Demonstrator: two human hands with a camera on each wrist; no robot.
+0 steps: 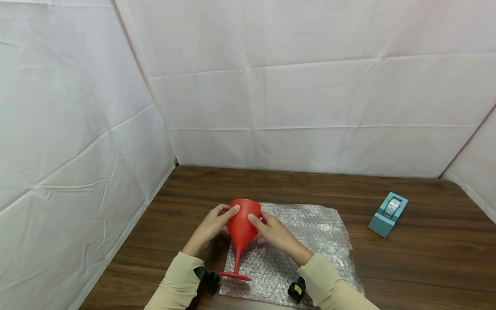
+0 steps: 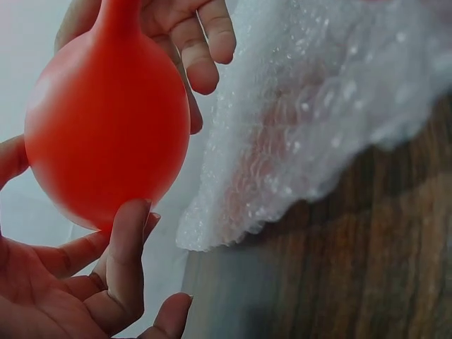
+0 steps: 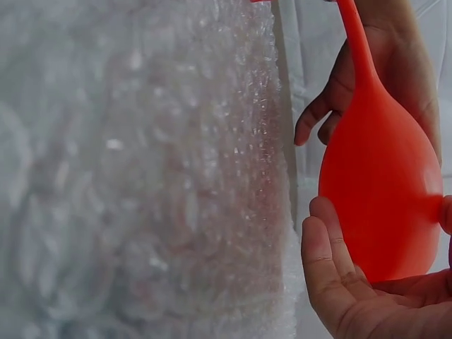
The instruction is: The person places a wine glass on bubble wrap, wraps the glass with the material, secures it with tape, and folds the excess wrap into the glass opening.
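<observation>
A red wine goblet (image 1: 242,228) with a thin stem and round foot is held up between both hands, its rim away from the person and its foot towards them. My left hand (image 1: 211,226) grips the bowl from the left, thumb on its near face. From the right, my right hand (image 1: 277,234) holds the bowl with thumb on top and fingers beneath. Both wrist views show fingers round the red bowl (image 2: 109,127), (image 3: 381,183). Under the goblet lies a sheet of bubble wrap (image 1: 310,232), flat on the table.
To the right on the brown wooden table (image 1: 434,249) stands a teal tape dispenser (image 1: 388,214) with a roll of clear tape. White cloth walls (image 1: 294,99) enclose the table at the back and sides.
</observation>
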